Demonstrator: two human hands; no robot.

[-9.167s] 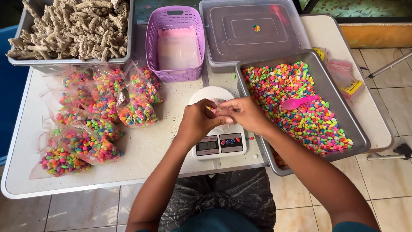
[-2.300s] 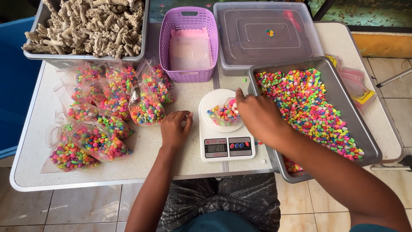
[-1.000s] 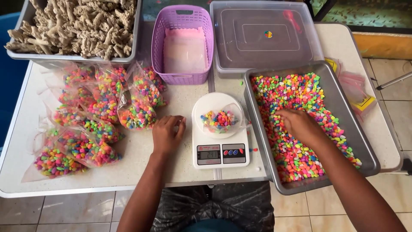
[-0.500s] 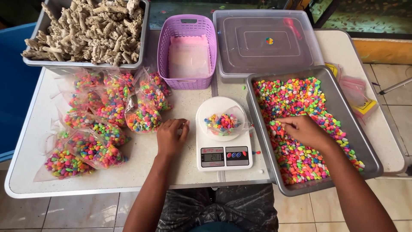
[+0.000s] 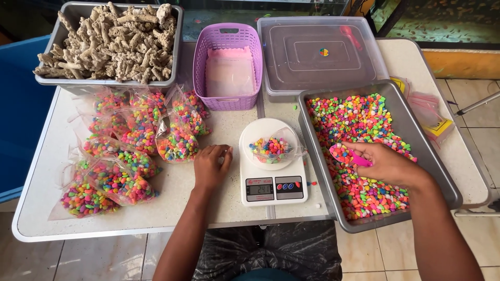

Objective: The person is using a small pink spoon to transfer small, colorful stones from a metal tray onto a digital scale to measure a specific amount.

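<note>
Holding a pink scoop, right hand hovers mid-tray.

Right hand, earlier pinching at the clear plastic bag on the white digital kitchen scale, now lies in the grey metal tray gripping a small pink plastic scoop loaded with multicoloured gravel; left hand, formerly at the bag, now rests flat on the white tabletop beside the scale

white folding table on a beige tiled floor, lit by daylight.
</note>
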